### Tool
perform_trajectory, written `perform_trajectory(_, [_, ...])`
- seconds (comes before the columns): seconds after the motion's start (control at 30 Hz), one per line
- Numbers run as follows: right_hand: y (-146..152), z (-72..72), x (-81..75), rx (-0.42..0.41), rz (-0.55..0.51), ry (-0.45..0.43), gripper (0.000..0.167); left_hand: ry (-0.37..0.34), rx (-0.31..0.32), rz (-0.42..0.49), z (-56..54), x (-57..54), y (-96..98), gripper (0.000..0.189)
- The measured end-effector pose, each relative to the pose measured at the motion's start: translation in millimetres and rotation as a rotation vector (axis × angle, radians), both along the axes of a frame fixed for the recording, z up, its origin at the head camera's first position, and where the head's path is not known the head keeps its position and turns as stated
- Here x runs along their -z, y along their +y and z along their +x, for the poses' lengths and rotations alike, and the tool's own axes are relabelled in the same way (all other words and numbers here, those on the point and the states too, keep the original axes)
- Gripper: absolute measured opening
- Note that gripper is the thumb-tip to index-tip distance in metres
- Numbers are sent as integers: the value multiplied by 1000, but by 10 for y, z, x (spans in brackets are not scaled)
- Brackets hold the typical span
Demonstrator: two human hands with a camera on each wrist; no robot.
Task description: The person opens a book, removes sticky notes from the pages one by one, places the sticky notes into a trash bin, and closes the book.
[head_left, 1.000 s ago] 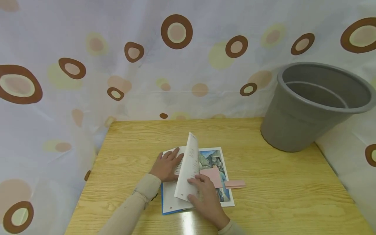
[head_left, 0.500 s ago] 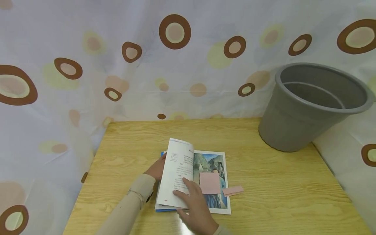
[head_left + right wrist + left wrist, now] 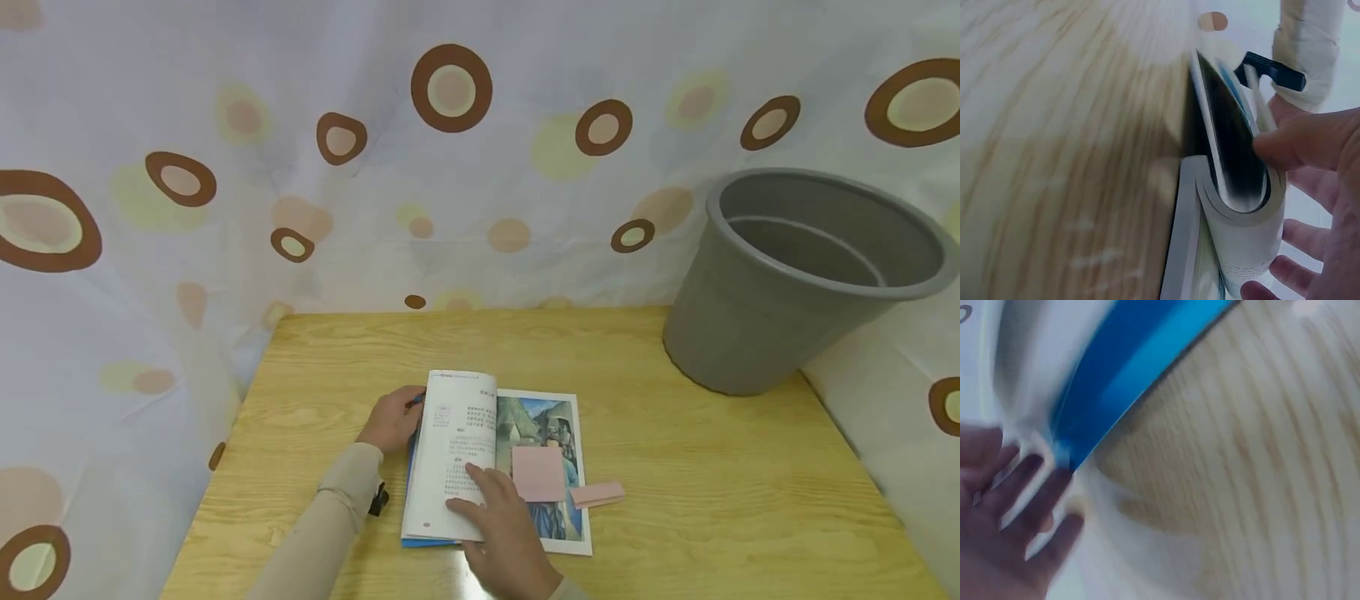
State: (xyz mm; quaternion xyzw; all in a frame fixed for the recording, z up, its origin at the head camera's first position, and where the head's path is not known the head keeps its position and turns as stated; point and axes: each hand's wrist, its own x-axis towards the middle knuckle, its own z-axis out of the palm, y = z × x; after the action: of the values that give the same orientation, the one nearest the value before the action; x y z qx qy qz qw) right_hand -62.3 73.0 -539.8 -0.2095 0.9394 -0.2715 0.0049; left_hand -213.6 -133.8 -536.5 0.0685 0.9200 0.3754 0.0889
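Note:
An opened book lies in the middle, its printed left page [image 3: 450,425] bowing up from the spine. The picture page [image 3: 517,421] on the right bears a square pink sticky note [image 3: 538,473]. A folded pink paper strip [image 3: 597,494] crosses that page's right edge. My left hand [image 3: 390,421] is at the book's upper left edge; in the left wrist view its spread fingers meet the blue cover [image 3: 1119,381]. My right hand [image 3: 504,529] rests spread fingers on the lower printed page, with its thumb [image 3: 1300,140] at the curved pages' near edge.
A tall grey bin [image 3: 757,325] stands at the table's back right corner. The wooden table [image 3: 712,492] ends at a spotted cloth [image 3: 480,183] behind and at the sides. A small black device [image 3: 378,500] sits at my left wrist.
The raised leaf has turned over to the left and now lies on the left side. My left hand has slid from under it to the book's left edge; my right hand followed the page leftward.

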Motion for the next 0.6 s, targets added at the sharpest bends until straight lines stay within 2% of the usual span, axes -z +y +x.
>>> perform_trajectory(0.07, [16,-7,4,-3,25,-12,42,95,-63,-72,16,-61,58,38])
perform_trajectory(0.13, [27,-13,-1,-9,49,-15,44,228,-70,-194,40,-129,147,36])
perform_trajectory(0.2, [35,-18,-1,-21,67,9,44,361,-11,-308,82,-223,266,33])
perform_trajectory(0.23, [40,-23,-6,-29,76,24,44,412,44,-351,103,-265,327,33])
perform_trajectory(0.27, [43,-31,-13,-38,82,35,43,427,120,-376,120,-306,384,33])
perform_trajectory(0.3, [49,-38,-15,-46,91,48,43,413,210,-385,134,-340,439,35])
perform_trajectory(0.37, [59,-51,-23,-62,110,59,42,326,385,-380,166,-406,533,40])
perform_trajectory(0.43, [70,-56,-42,-73,130,52,42,233,513,-400,185,-442,602,47])
perform_trajectory(0.5, [81,-58,-61,-80,154,44,42,172,583,-461,192,-466,651,55])
perform_trajectory(0.6, [95,-56,-97,-92,172,35,42,152,623,-569,168,-499,698,64])
